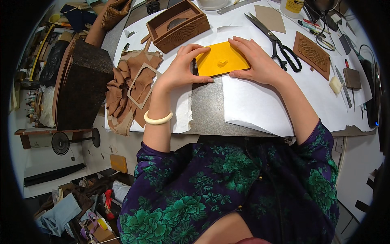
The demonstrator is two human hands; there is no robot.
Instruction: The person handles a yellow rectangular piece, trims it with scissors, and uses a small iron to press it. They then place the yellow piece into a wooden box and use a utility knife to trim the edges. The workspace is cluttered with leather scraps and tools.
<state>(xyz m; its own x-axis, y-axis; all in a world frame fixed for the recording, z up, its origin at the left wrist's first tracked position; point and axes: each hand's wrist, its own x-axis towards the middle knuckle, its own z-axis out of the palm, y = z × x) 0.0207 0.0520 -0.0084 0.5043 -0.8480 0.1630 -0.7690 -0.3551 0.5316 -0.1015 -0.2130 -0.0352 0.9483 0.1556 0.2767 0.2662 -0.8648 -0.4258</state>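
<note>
Floral sleeves [227, 183] are filling the near side, forearms reaching over the table's near edge [211, 129]. Left hand [183, 67] is pinching the yellow panel [221, 60] at its left edge, thumb below, fingers curling over the top corner; right hand [256, 61] is pressing flat on the panel's right side, fingers spread, not clenched. Panel is lying flat near the table's middle, partly on white paper [252, 105] and partly on the grey mat [207, 107], a small bump showing at its centre. Long axis is running left-right, tilting slightly, right end pointing toward the far right corner where the scissors [280, 44] are lying, just beside the right hand. Risks, judging: panel is sliding on loose paper if pressure is going uneven; left-hand pinch is bending or creasing the thin edge; right knuckles are nudging the scissors' blades. Brown fabric scraps [126, 87] and a card frame [142, 85] are sitting near the left wrist, with its white bangle [158, 118], and could be snagging. Carved wooden box [178, 25] is standing beyond, toward the far edge, apart.
</note>
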